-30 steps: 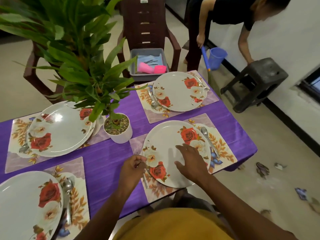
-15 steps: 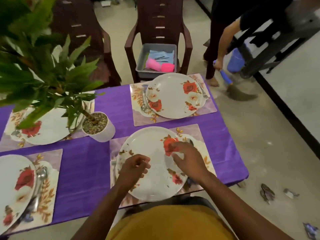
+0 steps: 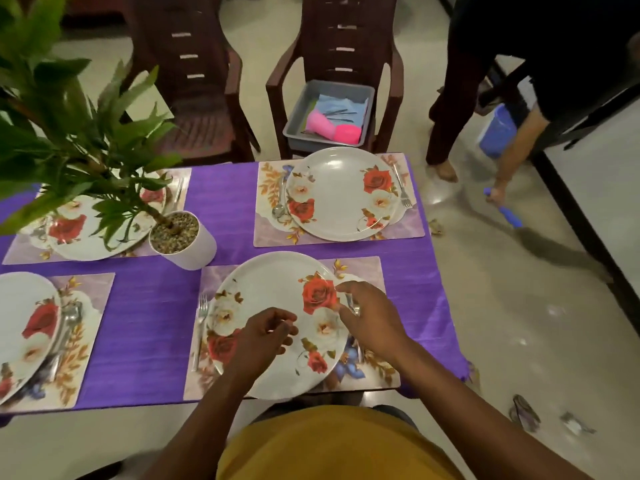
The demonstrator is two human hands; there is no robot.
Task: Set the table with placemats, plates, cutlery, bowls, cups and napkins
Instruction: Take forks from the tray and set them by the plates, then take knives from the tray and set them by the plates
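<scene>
A white plate with red roses lies on the near floral placemat on the purple tablecloth. A fork lies along the plate's left side. My left hand hovers over the plate with loosely curled fingers and holds nothing. At the plate's right rim, my right hand pinches the bowl of a spoon between thumb and forefinger; my hand hides most of its handle.
Three more set places with plates fill the table, beside a potted plant. A grey tub on the far chair holds pink cups and blue napkins. A person sweeps at the right with a blue broom; scraps litter the floor.
My left hand set the fork down left of the plate and drew back over it. My right hand slid from the plate's middle to its right rim and the spoon.
</scene>
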